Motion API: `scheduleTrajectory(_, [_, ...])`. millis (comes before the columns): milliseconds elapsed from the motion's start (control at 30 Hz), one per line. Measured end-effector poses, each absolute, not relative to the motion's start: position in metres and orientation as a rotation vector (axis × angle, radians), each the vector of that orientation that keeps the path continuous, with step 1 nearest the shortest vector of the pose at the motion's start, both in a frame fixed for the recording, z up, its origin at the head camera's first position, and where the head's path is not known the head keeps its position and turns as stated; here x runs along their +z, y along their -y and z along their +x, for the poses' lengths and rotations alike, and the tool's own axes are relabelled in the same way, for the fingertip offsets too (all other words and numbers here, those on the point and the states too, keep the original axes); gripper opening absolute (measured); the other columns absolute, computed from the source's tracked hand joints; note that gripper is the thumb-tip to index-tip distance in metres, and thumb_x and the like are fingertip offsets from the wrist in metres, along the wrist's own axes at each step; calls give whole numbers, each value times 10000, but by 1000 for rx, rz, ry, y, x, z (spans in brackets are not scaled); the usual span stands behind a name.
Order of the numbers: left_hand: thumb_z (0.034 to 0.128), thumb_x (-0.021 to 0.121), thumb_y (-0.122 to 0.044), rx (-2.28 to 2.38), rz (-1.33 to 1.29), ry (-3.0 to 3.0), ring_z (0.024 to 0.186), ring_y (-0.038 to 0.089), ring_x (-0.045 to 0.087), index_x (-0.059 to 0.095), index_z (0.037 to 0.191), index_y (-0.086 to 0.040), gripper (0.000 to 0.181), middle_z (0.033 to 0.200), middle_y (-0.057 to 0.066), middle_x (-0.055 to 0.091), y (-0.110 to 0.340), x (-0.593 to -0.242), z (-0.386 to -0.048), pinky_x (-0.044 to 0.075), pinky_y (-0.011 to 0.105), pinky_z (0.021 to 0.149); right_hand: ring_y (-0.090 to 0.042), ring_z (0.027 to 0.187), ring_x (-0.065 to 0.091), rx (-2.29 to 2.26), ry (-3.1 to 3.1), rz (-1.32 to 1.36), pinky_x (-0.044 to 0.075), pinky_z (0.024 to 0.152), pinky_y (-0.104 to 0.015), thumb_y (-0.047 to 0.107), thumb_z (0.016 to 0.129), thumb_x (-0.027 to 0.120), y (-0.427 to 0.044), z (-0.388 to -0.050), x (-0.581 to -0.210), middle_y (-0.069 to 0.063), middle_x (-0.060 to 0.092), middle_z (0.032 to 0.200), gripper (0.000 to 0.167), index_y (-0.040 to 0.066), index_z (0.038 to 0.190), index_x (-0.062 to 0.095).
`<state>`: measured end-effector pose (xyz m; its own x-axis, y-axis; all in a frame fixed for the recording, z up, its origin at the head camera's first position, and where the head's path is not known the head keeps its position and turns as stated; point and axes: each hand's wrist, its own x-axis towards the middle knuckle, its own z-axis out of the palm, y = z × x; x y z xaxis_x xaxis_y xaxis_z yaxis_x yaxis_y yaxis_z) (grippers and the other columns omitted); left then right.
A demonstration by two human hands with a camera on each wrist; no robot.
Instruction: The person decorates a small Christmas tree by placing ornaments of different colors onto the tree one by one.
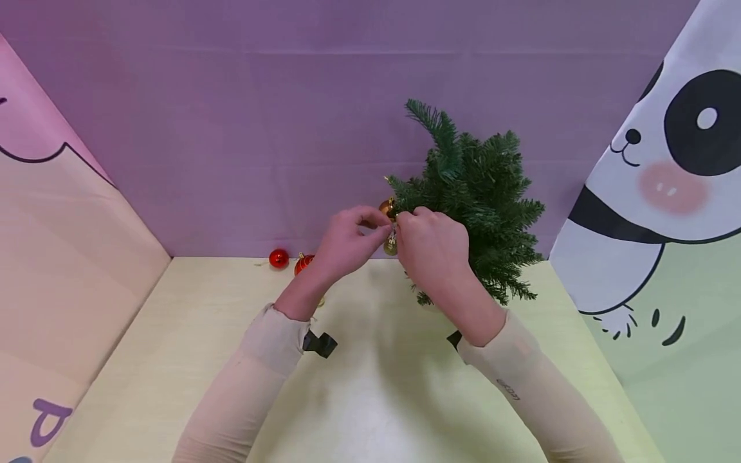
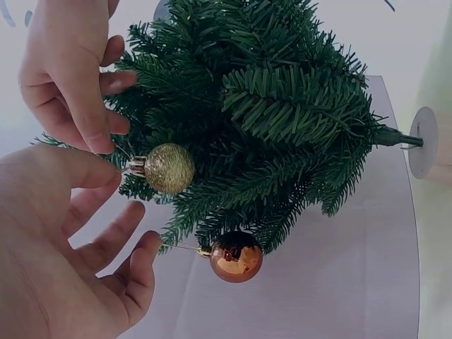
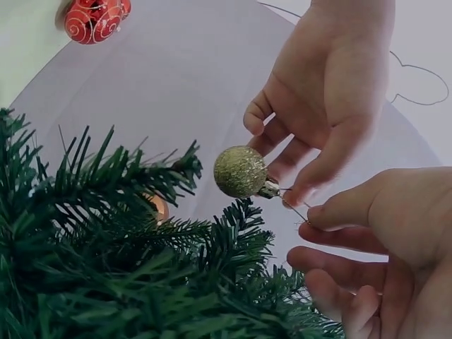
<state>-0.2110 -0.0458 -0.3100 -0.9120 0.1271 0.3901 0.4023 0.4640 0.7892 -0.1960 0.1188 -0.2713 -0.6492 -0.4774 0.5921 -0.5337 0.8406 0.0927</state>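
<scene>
A gold glitter bauble (image 3: 239,171) with a shiny cap hangs between both hands, beside the small artificial Christmas tree (image 1: 480,199). My left hand (image 1: 353,238) pinches the bauble's thin hanging string close to the cap, between thumb and forefinger. Farther along the same string, my right hand (image 3: 395,254) pinches it between thumb and forefinger. In the left wrist view, a copper bauble (image 2: 236,258) hangs by its thread on a lower branch. The left hand's other fingers are spread near that thread; whether they touch it I cannot tell.
A plain red bauble (image 1: 278,258) and a patterned red bauble (image 1: 303,263) lie at the back of the pale table (image 1: 370,399), left of the tree. A purple backdrop (image 1: 260,128) stands behind. Panda-printed panel (image 1: 666,212) rises at the right.
</scene>
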Motion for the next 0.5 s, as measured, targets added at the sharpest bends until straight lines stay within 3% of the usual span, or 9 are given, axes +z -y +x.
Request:
scheduleTrajectory(167, [952, 638, -208, -1448, -436, 2477, 932, 149, 608, 713, 999, -118, 127, 960, -21, 664, 45, -310, -213, 519, 343, 781, -165, 406, 381, 76, 2477, 730, 332, 359, -297, 148, 925, 636, -117, -199, -267, -7, 419, 547, 156, 100, 792, 704])
scheduleTrajectory(500, [957, 628, -210, -1429, -403, 2545, 963, 178, 614, 708, 1010, -120, 132, 973, -10, 663, 43, -307, -212, 523, 363, 768, -184, 432, 439, -23, 2664, 683, 398, 377, -326, 180, 929, 633, -115, -203, -258, -22, 494, 595, 116, 119, 893, 725])
